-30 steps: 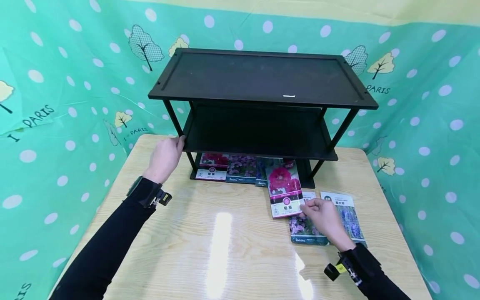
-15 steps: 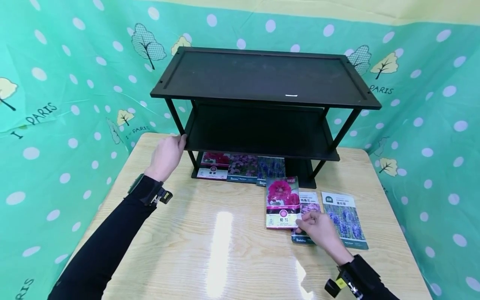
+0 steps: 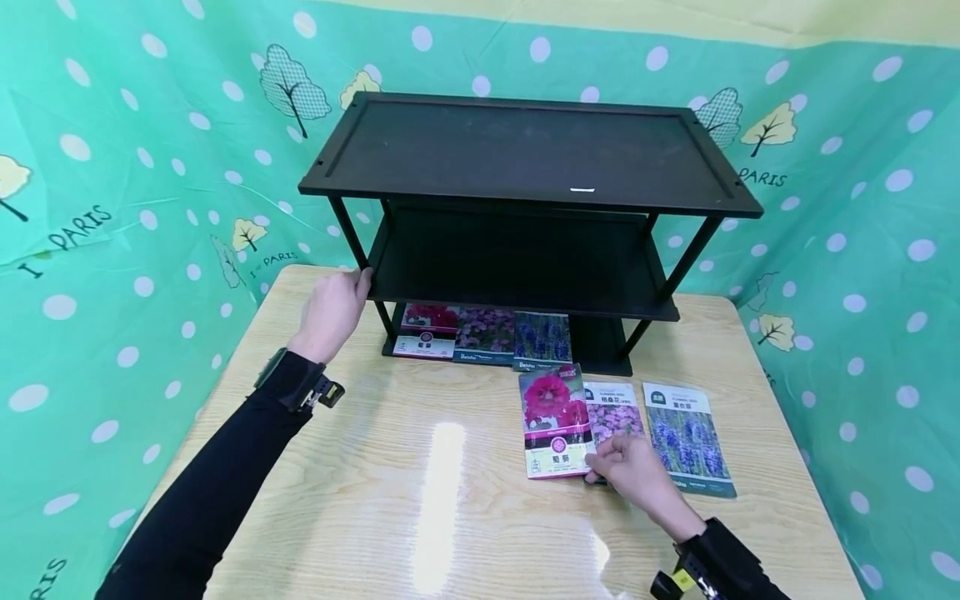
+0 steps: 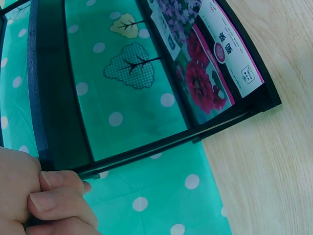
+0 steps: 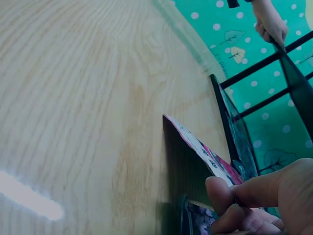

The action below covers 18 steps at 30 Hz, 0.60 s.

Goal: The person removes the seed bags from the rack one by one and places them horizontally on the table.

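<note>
Over the past second I have drawn the pink packet (image 3: 557, 422) towards seven o'clock. It lapped the rack (image 3: 521, 150) at first; now its top end is just off the bottom shelf (image 3: 596, 342), and more of the purple packet (image 3: 618, 412) at its three o'clock is uncovered, though their edges overlap. By my judgement that puts it nearly in line with the purple packet and the blue packet (image 3: 690, 437) beyond, a row of three before the rack. The right wrist view shows it tilted, partly raised.

My right grip (image 3: 632, 473) is closed to a pinch, thumb and fingers on the packet's corner at five o'clock. My left grip (image 3: 332, 312), at ten o'clock, has not shifted: its fingers curl round the rack's left side at the middle shelf.

On the bottom shelf lie three more: a red one (image 3: 425, 333), a mauve one (image 3: 483, 336) and a lavender one (image 3: 542, 340), this last now in fuller view.

The counter (image 3: 360, 467) is pale wood with a bright glare towards six. Green dotted cloth (image 3: 150, 375) hangs from nine through twelve to three.
</note>
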Each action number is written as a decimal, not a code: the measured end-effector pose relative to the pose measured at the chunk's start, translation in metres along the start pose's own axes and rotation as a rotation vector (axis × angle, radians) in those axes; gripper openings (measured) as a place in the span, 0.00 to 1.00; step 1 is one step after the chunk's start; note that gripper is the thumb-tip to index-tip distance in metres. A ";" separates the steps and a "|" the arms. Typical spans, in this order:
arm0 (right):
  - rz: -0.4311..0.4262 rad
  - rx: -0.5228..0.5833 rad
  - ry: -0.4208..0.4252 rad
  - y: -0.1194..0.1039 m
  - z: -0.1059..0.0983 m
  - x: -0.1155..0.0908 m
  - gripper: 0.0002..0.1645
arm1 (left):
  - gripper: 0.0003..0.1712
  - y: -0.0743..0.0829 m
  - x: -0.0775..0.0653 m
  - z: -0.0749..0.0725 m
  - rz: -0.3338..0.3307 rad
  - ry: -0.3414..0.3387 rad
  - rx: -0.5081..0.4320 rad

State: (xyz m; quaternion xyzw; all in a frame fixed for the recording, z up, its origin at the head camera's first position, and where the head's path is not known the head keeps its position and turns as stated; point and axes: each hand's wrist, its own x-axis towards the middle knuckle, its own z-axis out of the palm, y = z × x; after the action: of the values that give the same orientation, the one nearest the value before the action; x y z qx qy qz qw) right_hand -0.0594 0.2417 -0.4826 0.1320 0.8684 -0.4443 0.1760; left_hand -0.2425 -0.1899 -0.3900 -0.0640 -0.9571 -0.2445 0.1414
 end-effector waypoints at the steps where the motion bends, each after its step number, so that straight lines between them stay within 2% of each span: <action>1: 0.005 0.005 -0.009 0.000 0.001 -0.001 0.07 | 0.31 0.000 0.000 0.000 0.003 0.001 -0.001; 8: -0.016 -0.033 -0.086 0.001 0.006 -0.003 0.07 | 0.31 0.002 -0.001 -0.001 0.007 0.000 0.000; 18: -0.039 -0.020 -0.172 0.001 0.007 0.001 0.11 | 0.31 0.001 0.000 0.000 -0.006 -0.017 0.000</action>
State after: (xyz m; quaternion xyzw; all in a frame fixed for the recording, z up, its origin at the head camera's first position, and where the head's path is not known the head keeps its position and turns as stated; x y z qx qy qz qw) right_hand -0.0590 0.2362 -0.4878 0.0748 0.8568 -0.4488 0.2427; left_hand -0.2424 -0.1895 -0.3894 -0.0630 -0.9585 -0.2442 0.1325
